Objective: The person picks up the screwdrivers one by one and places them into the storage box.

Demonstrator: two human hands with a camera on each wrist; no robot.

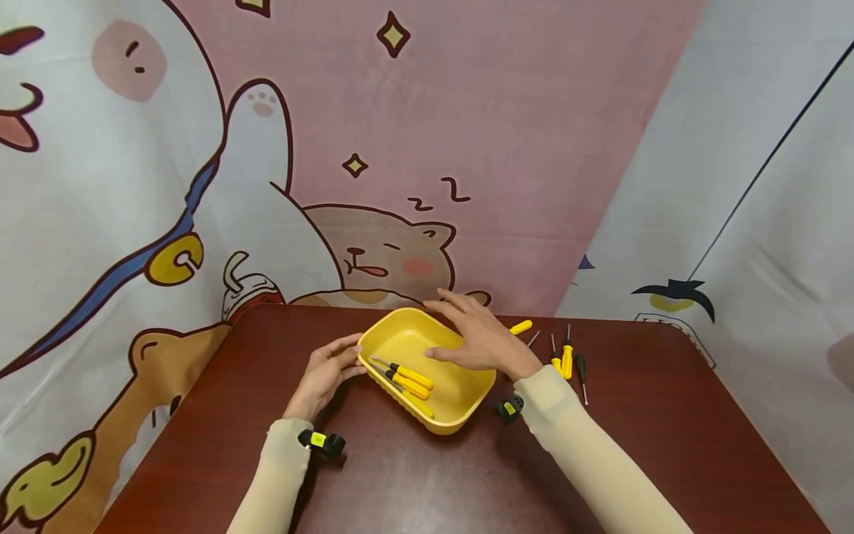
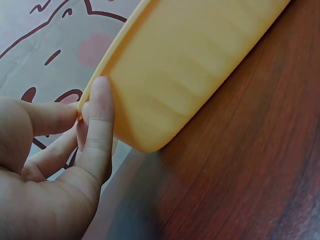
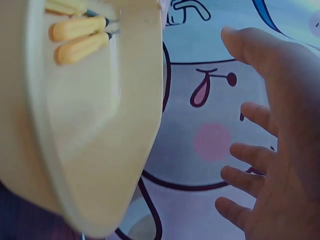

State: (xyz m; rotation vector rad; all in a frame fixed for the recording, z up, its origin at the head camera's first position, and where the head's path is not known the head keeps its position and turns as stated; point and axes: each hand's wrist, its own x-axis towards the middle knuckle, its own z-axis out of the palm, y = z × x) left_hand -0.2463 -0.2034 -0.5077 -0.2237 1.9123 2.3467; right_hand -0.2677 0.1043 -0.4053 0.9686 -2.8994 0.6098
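Note:
A yellow plastic basket is on the table with several yellow-and-black screwdrivers lying along its left inner side. At the basket's left corner my left hand pinches the rim between thumb and fingers, as the left wrist view shows up close on the rim. Over the basket's far right side hovers my right hand, its fingers spread and holding nothing. In the right wrist view that hand is apart from the basket wall.
Right of the basket lie more screwdrivers on the dark red table: yellow-handled ones and a dark-handled one. Another yellow handle shows behind my right wrist. A cartoon-printed cloth hangs behind the table.

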